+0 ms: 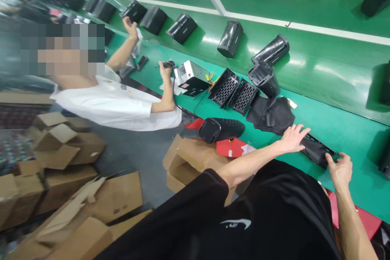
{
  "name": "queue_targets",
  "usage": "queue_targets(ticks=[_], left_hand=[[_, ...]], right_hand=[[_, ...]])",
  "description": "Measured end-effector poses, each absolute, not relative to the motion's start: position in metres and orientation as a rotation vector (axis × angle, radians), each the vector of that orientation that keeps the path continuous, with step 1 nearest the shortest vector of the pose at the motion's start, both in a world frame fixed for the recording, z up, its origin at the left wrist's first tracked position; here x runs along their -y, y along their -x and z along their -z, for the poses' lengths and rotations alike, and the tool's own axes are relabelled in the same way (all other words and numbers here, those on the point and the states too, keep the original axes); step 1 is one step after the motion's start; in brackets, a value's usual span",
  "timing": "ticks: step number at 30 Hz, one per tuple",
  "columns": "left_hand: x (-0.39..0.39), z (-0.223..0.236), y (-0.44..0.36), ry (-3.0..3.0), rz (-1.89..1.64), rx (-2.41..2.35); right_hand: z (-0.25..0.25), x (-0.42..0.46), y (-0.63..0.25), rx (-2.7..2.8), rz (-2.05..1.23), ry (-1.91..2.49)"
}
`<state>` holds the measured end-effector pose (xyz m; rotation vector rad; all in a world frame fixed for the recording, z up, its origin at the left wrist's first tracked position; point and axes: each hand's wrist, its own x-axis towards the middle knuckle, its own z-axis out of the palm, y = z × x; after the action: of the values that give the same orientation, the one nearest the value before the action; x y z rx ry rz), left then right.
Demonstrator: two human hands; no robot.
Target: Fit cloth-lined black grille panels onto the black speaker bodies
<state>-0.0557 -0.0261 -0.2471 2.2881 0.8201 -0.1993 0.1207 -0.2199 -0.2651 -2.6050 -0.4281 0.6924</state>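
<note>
My left hand (294, 139) lies with its fingers spread at the upper end of a long black cloth-covered strip (317, 152) on the green workbench (341, 118). My right hand (340, 172) grips the strip's lower end, with its fingers curled over the edge. A sheet of black fabric (270, 114) lies just up the bench from my left hand. Part of the strip is hidden under my hands.
Black speaker housings (230, 39) stand along a raised green shelf. Perforated black grilles (233, 91) and a speaker body (221, 130) lie on the bench. A co-worker (115, 103) in white uses a corded driver on a silver unit (189, 75). Cardboard boxes (63, 150) cover the floor.
</note>
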Motion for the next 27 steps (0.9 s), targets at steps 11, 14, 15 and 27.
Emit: queue_targets(ticks=[11,14,15,27], left_hand=[[0.015,0.268,0.040,-2.081,0.172,-0.883],[0.011,0.264,0.045,-1.820,0.097,-0.816],[0.010,0.262,0.046,-1.715,0.053,-0.796],[0.026,0.247,0.052,-1.175,-0.155,-0.972]], right_hand=[[0.262,0.209,-0.130,0.311,-0.802,2.239],[0.254,0.203,-0.129,0.215,-0.827,2.088],[0.251,0.202,-0.130,0.194,-0.841,2.041],[0.203,0.196,-0.125,0.050,-1.052,1.732]])
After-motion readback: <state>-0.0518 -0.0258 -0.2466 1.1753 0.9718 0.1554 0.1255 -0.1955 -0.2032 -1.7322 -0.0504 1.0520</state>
